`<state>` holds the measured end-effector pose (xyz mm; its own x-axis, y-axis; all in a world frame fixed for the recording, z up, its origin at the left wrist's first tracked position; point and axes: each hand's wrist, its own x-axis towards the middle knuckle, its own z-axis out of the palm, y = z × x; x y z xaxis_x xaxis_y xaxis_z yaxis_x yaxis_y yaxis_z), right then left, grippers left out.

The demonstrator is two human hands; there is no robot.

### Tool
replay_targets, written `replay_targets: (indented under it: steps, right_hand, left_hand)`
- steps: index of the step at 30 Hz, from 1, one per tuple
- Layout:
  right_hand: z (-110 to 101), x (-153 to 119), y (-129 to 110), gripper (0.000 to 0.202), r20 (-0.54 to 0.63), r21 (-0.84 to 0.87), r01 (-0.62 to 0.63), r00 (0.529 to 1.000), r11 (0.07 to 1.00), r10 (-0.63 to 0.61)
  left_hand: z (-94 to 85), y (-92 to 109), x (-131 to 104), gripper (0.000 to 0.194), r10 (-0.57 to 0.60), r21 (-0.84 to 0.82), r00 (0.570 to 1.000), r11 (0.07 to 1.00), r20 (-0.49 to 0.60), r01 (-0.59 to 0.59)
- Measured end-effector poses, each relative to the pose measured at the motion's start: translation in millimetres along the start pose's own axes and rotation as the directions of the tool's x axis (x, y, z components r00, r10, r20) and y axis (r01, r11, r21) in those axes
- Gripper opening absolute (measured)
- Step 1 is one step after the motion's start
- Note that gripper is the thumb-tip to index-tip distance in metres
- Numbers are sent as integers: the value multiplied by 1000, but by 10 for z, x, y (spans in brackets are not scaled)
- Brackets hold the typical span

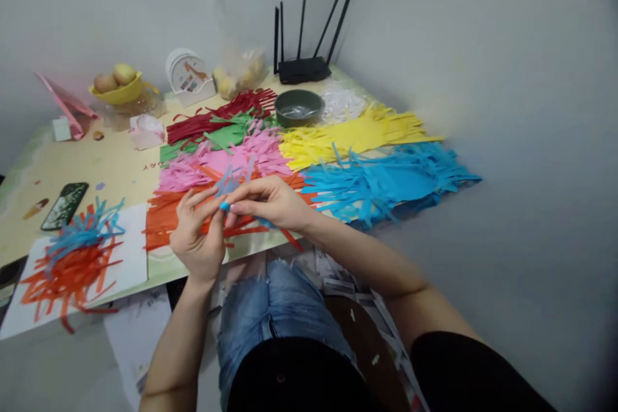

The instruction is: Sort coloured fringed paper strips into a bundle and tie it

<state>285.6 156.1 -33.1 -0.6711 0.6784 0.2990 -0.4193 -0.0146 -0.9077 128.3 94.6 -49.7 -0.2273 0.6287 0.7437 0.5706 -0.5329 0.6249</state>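
Both my hands meet over the front of the table, pinching a small blue paper piece (224, 206) between their fingertips. My left hand (199, 232) holds it from the left, my right hand (270, 203) from the right. Pale blue strips stick up just behind the fingers. Under and behind my hands lies orange fringed paper (161, 222), with pink fringed paper (212, 158) beyond it. Blue fringed paper (400, 177) and yellow fringed paper (357, 132) lie to the right. A pile of orange and blue strips (80, 264) rests on a white sheet (132, 238) at the left.
A phone (65, 206) lies at the left. Farther back are green fringed paper (229, 135), dark red fringed paper (207, 119), a dark bowl (298, 108), a black router (304, 70), a yellow bowl (118, 95) with round fruit, and a white holder (196, 93). The table edge (251, 248) runs before me.
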Motion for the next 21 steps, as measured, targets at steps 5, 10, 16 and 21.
replay_targets:
  steps: [5, 10, 16, 21]
  right_hand:
    - [-17, 114, -42, 14, -115, -295, 89, 985, 951, -128]
    - [-176, 315, -31, 16, 16, -657, 233, 955, 718, -295]
    - [-1745, 1068, -333, 34, -325, -945, -309, 924, 109, -199]
    - [-2923, 1403, -399, 33, -645, -738, -630, 764, -240, -23]
  left_hand:
    - [209, 25, 34, 17, -389, -269, 921, 886, 13, 378]
    - [325, -125, 277, 11, -418, -259, 891, 893, -176, 367]
    - [-66, -249, 796, 11, -487, -625, 873, 694, -43, 356]
    - [1, -533, 810, 22, -501, -485, 861, 734, 86, 475]
